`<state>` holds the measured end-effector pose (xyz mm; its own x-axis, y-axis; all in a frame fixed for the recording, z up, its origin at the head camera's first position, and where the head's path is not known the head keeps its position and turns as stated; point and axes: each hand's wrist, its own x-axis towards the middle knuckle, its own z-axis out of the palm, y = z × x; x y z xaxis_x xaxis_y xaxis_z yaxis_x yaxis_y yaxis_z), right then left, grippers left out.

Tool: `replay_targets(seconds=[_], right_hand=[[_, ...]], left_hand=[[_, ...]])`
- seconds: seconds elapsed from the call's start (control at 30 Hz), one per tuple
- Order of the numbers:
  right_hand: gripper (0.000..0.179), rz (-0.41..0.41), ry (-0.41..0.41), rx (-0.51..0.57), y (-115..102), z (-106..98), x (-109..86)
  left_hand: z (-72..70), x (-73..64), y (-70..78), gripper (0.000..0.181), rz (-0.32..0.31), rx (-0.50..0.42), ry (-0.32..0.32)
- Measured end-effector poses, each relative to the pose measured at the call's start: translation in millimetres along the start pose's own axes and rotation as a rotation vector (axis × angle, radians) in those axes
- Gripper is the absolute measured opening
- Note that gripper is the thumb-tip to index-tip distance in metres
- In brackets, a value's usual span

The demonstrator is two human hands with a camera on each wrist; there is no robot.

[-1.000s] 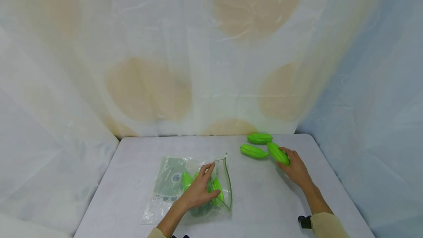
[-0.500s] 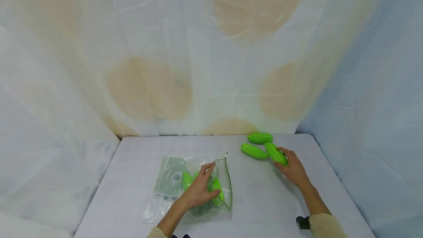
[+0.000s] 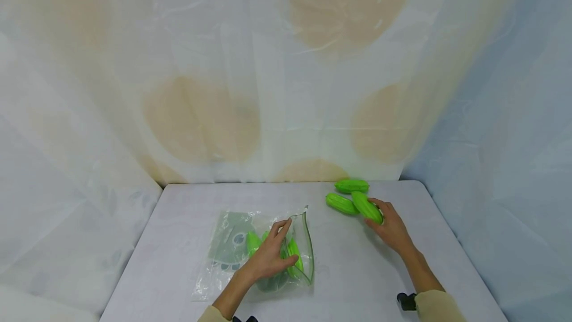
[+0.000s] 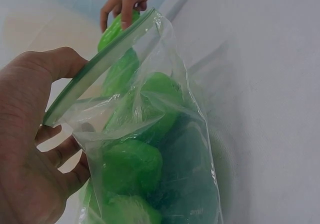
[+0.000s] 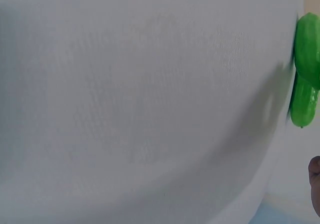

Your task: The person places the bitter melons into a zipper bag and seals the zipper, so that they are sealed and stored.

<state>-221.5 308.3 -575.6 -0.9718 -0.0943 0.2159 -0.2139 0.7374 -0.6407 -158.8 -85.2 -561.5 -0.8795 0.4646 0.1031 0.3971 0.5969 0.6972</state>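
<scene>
My right hand (image 3: 388,225) grips a ridged bright green cucumber (image 3: 367,206) at the table's back right, fingers over one side and thumb on the other. Its upper end overlaps a second cucumber (image 3: 340,203); a third cucumber (image 3: 352,186) lies behind them at the back edge. My left hand (image 3: 269,258) is at the mouth of a clear zip bag (image 3: 309,242), thumb and fingers spread apart along its raised green zip edge (image 4: 95,71). Inside the bag several green cucumbers (image 4: 131,166) show through the plastic. In the right wrist view only a fingertip (image 5: 315,181) appears at the right edge.
The bag lies flat on its left part, with a grey-green printed panel (image 3: 232,237), on a white-covered table (image 3: 178,222). A patterned curtain (image 3: 277,113) rises behind the table's back edge, and pale sheets (image 3: 505,163) hang at the sides.
My right hand has shifted slightly left with the cucumber, bringing it over the neighbouring one. The left hand and the bag have stayed in place.
</scene>
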Motion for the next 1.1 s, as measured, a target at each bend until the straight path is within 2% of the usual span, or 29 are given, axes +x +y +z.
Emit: replay_targets(seconds=[0.63, 1.1], right_hand=[[0.064, -0.032, -0.016, 0.052, -17.4, 15.2, -5.7], [0.064, -0.059, -0.047, 0.083, -26.2, 26.4, -15.2]], left_hand=[[0.1, -1.1, 2.0, 0.094, -0.004, -0.025, 0.003], [1.3, -0.4, -1.1, 0.096, -0.004, -0.005, 0.005]])
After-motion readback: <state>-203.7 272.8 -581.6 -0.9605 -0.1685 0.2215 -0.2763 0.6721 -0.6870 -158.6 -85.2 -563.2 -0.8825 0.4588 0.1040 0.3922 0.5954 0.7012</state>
